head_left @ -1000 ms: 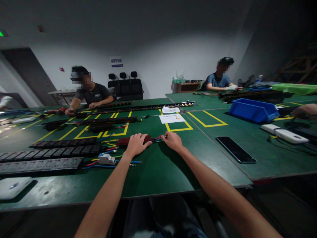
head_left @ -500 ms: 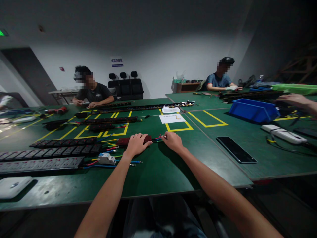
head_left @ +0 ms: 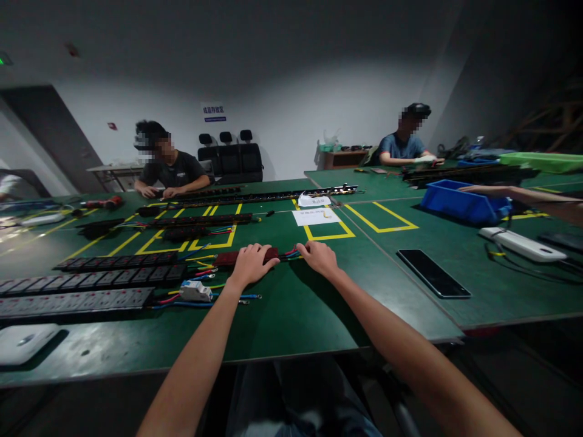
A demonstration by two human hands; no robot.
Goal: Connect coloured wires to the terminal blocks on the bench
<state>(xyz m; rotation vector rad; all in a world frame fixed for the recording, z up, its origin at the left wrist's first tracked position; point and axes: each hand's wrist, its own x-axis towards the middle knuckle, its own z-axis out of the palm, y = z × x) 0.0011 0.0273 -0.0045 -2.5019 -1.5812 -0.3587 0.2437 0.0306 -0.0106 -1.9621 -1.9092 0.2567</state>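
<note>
My left hand [head_left: 253,264] is closed over the top of a dark red strip [head_left: 228,260] lying on the green table, its thumb along the near right end. Short red, blue and green wires [head_left: 288,255] come out of that end. Their far ends are pinched between the fingers of my right hand [head_left: 320,257], which partly hides them. Left of the strip, yellow and green wires run towards a row of black socket strips [head_left: 91,280]. A small white circuit breaker [head_left: 195,291] sits on the wires of the nearest strips.
A phone [head_left: 432,273] lies to the right. Behind it are a blue bin [head_left: 464,203], with another person's hand over it, and a white device [head_left: 521,244] with a cable. Paper sheets [head_left: 316,217] and more strips [head_left: 214,220] lie further back. Two people sit across the table.
The fingertips of my right hand have shifted slightly on the wires, while my left hand stays on the strip. At the right, another person's hand has moved left over the blue bin.
</note>
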